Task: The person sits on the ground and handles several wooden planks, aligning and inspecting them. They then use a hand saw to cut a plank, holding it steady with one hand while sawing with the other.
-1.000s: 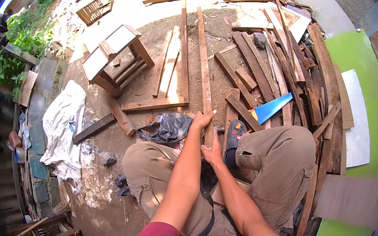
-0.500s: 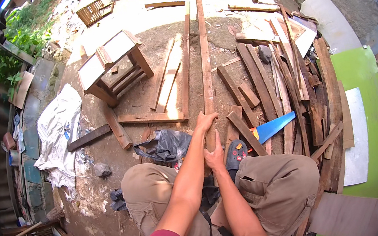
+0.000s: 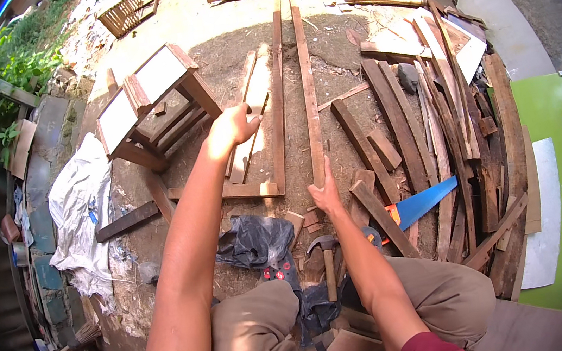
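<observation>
My right hand (image 3: 327, 194) is closed round the near end of a long wooden plank (image 3: 307, 87) lying straight ahead of me. To its left, my left hand (image 3: 239, 124) hovers with loosely bent fingers and nothing visible in them. Below that hand lie short sunlit boards (image 3: 253, 101), beside another long plank (image 3: 280, 104) and a cross piece (image 3: 226, 191) that form a corner. A hammer (image 3: 328, 261) with a wooden handle is between my feet, next to a black plastic bag (image 3: 258, 241).
At the right, a blue handsaw (image 3: 427, 204) rests by a pile of timber (image 3: 442, 104). A small wooden table frame (image 3: 159, 85) with white top panels stands at the left, near a white cloth sack (image 3: 79, 209). Green sheeting (image 3: 552, 140) lies along the far right.
My left hand has let go of the long plank and moved forward and left. My right hand stays on the plank, slightly farther out. The hammer has come into sight.
</observation>
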{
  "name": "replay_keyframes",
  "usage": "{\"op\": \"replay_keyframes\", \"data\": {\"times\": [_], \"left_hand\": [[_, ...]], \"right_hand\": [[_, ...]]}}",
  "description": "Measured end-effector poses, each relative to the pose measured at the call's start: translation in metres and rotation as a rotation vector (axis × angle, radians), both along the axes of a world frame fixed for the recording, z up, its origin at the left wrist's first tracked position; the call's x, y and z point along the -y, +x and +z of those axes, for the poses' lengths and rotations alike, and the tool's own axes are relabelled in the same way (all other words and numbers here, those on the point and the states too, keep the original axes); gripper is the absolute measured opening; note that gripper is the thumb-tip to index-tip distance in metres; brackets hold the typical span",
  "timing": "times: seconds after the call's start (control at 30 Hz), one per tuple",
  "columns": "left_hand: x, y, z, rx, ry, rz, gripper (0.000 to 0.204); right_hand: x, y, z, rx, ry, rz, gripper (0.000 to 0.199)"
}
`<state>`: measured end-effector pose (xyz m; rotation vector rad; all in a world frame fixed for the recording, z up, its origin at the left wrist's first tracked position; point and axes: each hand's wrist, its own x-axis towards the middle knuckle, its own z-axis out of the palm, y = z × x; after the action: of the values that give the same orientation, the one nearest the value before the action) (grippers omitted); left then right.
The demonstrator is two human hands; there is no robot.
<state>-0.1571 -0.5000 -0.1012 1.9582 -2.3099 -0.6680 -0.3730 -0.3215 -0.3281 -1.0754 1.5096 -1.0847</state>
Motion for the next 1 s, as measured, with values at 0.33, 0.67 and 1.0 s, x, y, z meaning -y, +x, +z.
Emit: {"op": "replay_keyframes", "data": {"times": [0.33,0.67,1.0], "left_hand": [[-0.054,-0.099,-0.193,-0.496,0.092,0.322,0.092],[-0.055,-0.126,-0.224,-0.583,0.052,0.462,0.077],[-0.065,-0.111,-0.219,-0.323,-0.194,0.291,0.066]], "right_hand": [[-0.019,0.040,0.003,0.034,-0.034,0.008,0.103],[-0.019,0.054,-0.002,0.090,-0.051,0.024,0.112],[0.001,0.027,-0.007,-0.009,-0.007,0.080,0.106]]}}
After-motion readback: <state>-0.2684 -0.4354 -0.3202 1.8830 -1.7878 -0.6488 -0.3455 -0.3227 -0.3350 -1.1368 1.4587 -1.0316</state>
